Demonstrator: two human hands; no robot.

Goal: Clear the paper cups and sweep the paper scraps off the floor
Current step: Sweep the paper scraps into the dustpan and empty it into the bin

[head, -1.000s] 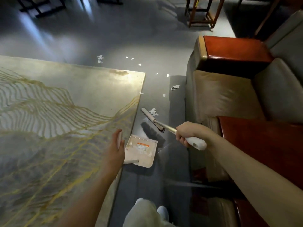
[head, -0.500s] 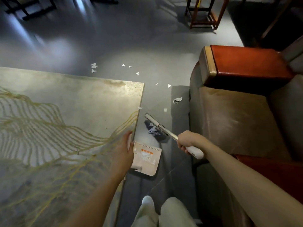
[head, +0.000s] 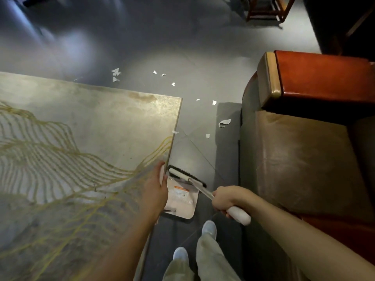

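My right hand (head: pixel 227 199) grips the white handle of a hand brush (head: pixel 186 176), whose black bristles rest across the front lip of a pale dustpan (head: pixel 182 201) on the grey floor. My left hand (head: pixel 156 189) holds the dustpan by its left side, right beside the rug's edge. White paper scraps lie scattered on the floor beyond: a larger curled scrap (head: pixel 224 123) near the sofa, small scraps (head: pixel 208 135), (head: pixel 214 102), (head: pixel 173 84), and a torn cluster (head: pixel 116 73) further off. No paper cups are in view.
A large beige rug with gold wavy lines (head: pixel 81 149) covers the left. A sofa with a red wooden armrest (head: pixel 316 82) stands on the right, leaving a narrow floor strip. A wooden stool (head: pixel 265 9) stands far back. My feet (head: pixel 209 228) are below the dustpan.
The brush swept back toward me, from the open floor onto the dustpan's lip, and the scrap it was pushing is no longer seen on the floor. The view moved closer.
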